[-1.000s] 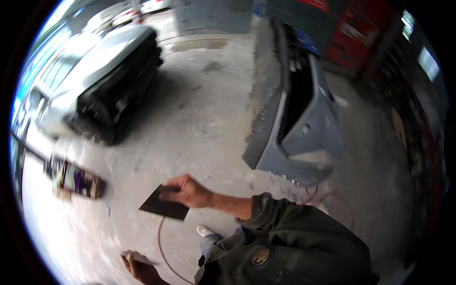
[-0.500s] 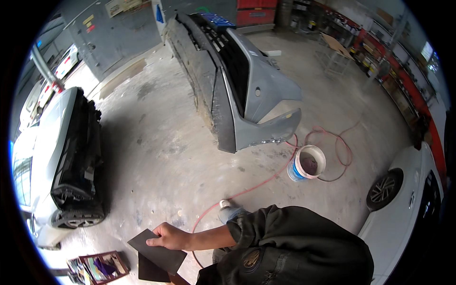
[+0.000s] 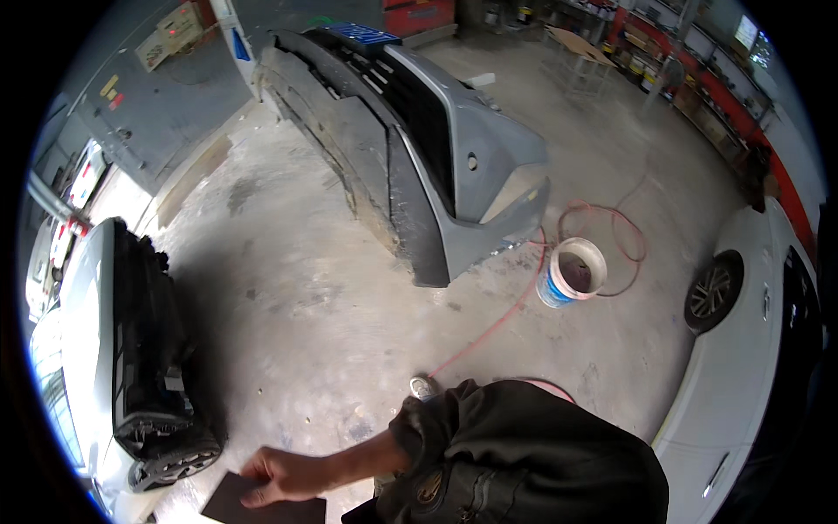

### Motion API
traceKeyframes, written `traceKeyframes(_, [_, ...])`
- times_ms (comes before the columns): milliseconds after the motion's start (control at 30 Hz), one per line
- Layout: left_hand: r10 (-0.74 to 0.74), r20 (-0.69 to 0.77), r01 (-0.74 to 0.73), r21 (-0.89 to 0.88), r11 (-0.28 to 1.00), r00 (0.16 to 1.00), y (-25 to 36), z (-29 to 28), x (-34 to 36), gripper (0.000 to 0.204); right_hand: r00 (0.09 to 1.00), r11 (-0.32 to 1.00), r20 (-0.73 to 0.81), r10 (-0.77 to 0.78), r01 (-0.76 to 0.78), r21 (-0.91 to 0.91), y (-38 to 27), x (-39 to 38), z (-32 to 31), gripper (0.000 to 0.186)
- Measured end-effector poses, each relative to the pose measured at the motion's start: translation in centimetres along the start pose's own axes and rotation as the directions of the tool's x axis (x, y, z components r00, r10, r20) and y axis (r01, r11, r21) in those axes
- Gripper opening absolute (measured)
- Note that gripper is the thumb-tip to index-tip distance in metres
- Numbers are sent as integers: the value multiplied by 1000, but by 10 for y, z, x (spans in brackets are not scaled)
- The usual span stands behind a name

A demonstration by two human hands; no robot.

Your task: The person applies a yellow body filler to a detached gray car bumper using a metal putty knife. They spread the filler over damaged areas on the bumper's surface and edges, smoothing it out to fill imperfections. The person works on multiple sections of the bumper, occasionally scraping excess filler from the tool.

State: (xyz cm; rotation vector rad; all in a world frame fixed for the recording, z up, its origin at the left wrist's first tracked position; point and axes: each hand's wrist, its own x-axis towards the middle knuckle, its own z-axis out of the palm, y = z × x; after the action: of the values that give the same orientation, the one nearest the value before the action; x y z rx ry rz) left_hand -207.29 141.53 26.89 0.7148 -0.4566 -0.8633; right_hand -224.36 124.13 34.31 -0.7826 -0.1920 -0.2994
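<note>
My right hand is closed on a dark grey sheet of sandpaper at the lower edge, with the thumb pressed on top. The bottom of the sheet is cut off by the picture's edge. My left hand is out of sight. Beyond the right arm stands a large grey car bumper, upright on the concrete floor, its surface dull and scuffed. No hand touches it. A blue plate lies across its far top end.
To the bumper's right is a white-and-blue bucket with murky contents. A red hose winds across the floor past my shoe. A car with an exposed front stands left, a white car right. Shelves line the far right wall.
The view has shifted. My right hand and the sandpaper sit lower and further left. The left hand, glimpsed beneath the sheets before, and the tray of supplies at lower left have left the picture.
</note>
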Motion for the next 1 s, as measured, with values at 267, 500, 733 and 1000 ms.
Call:
traceKeyframes(267, [-70,-5,69,258,964,998,-24,-12,75,38,817,690,-347,-460,83,-719,-82,-10,-71,37])
traceKeyframes(500, [-102,83,27,627,778,991,-49,71,138,34,818,538,-289,-497,29,-843,-81,-40,-47,25])
traceKeyframes(733, [-78,181,-36,555,831,980,-38,73,168,25,780,454,-422,-462,-202,-868,-51,-53,-37,23])
traceKeyframes(1000, [-596,491,508,317,801,635,-22,73,183,25,239,843,-817,-525,19,-537,-31,-52,-45,30])
